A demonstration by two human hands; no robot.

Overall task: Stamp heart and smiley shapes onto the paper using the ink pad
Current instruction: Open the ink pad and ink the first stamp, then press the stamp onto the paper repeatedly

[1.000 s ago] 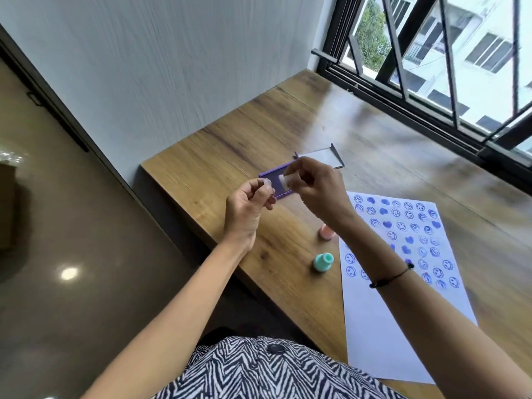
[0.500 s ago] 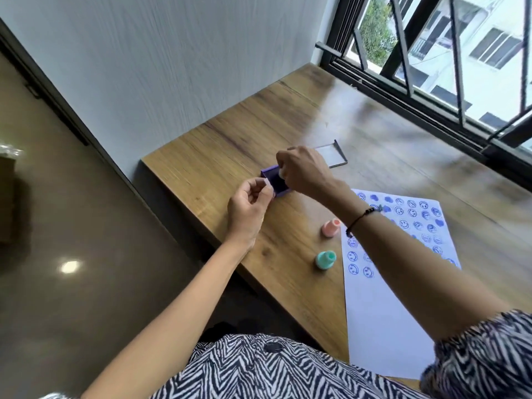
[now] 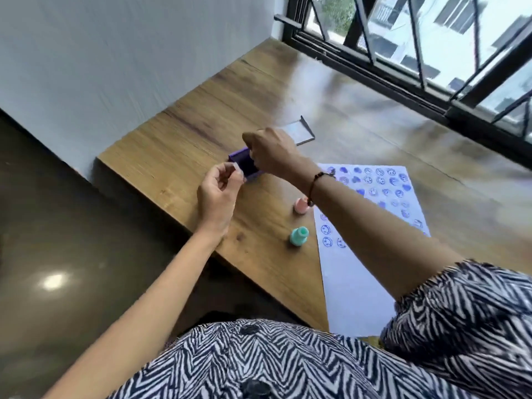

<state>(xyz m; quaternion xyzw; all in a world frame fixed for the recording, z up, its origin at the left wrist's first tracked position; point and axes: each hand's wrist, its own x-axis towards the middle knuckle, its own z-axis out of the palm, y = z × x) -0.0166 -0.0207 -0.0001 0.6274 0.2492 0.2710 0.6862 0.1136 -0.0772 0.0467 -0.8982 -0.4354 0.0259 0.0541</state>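
The purple ink pad [image 3: 244,165] lies open on the wooden table [image 3: 201,133]. My right hand [image 3: 273,152] is over it, fingers bunched and pointing down onto the pad; the small white stamp in them is hidden under the hand. Just left of the pad, my left hand [image 3: 218,191] pinches a small clear cap [image 3: 237,169] between thumb and forefinger. The white paper [image 3: 354,272] lies to the right, its far half covered with blue hearts and smileys.
The ink pad's lid [image 3: 299,133] lies open behind my right hand. A pink stamp [image 3: 301,206] and a teal stamp [image 3: 298,236] stand by the paper's left edge. The table's left edge drops to the floor; a window frame [image 3: 403,79] runs along the far right.
My right hand has moved from in front of me down onto the ink pad with the white stamp. My left hand has stayed beside the pad with the cap.
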